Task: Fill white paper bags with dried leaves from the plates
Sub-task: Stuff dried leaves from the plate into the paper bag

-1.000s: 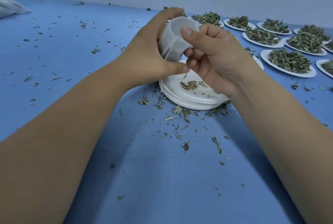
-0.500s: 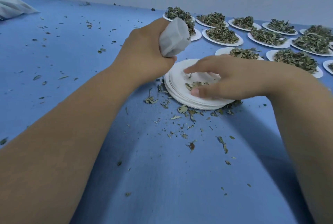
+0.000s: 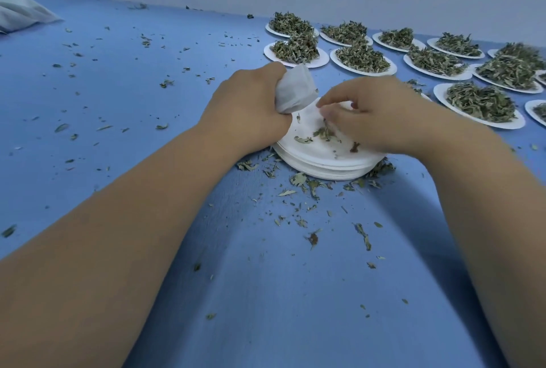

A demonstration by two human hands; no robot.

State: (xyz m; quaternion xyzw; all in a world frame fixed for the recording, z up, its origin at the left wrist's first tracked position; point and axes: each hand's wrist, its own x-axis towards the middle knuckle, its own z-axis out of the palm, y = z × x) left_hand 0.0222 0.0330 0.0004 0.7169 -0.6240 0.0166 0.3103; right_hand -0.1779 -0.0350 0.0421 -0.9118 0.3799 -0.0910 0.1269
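Observation:
My left hand [image 3: 251,107] grips a small white paper bag [image 3: 294,91], bulging and held just above the left rim of a stack of white plates [image 3: 325,166]. My right hand [image 3: 375,119] hovers over the top plate with its fingers curled, pinching at a few dried leaf bits [image 3: 323,132] lying there. Only scraps remain on this top plate. Behind the stack, several plates heaped with dried leaves [image 3: 297,49] stand in rows toward the right.
Leaf crumbs [image 3: 301,181] are scattered over the blue tabletop [image 3: 133,95], thickest in front of the plate stack. A pale plastic bag [image 3: 20,14] lies at the far left edge. A grey wall runs behind the table.
My right hand let go of the bag, dropped to the plate stack and curled its fingers onto the leaf scraps. My left hand lowered the bag toward the stack's left rim.

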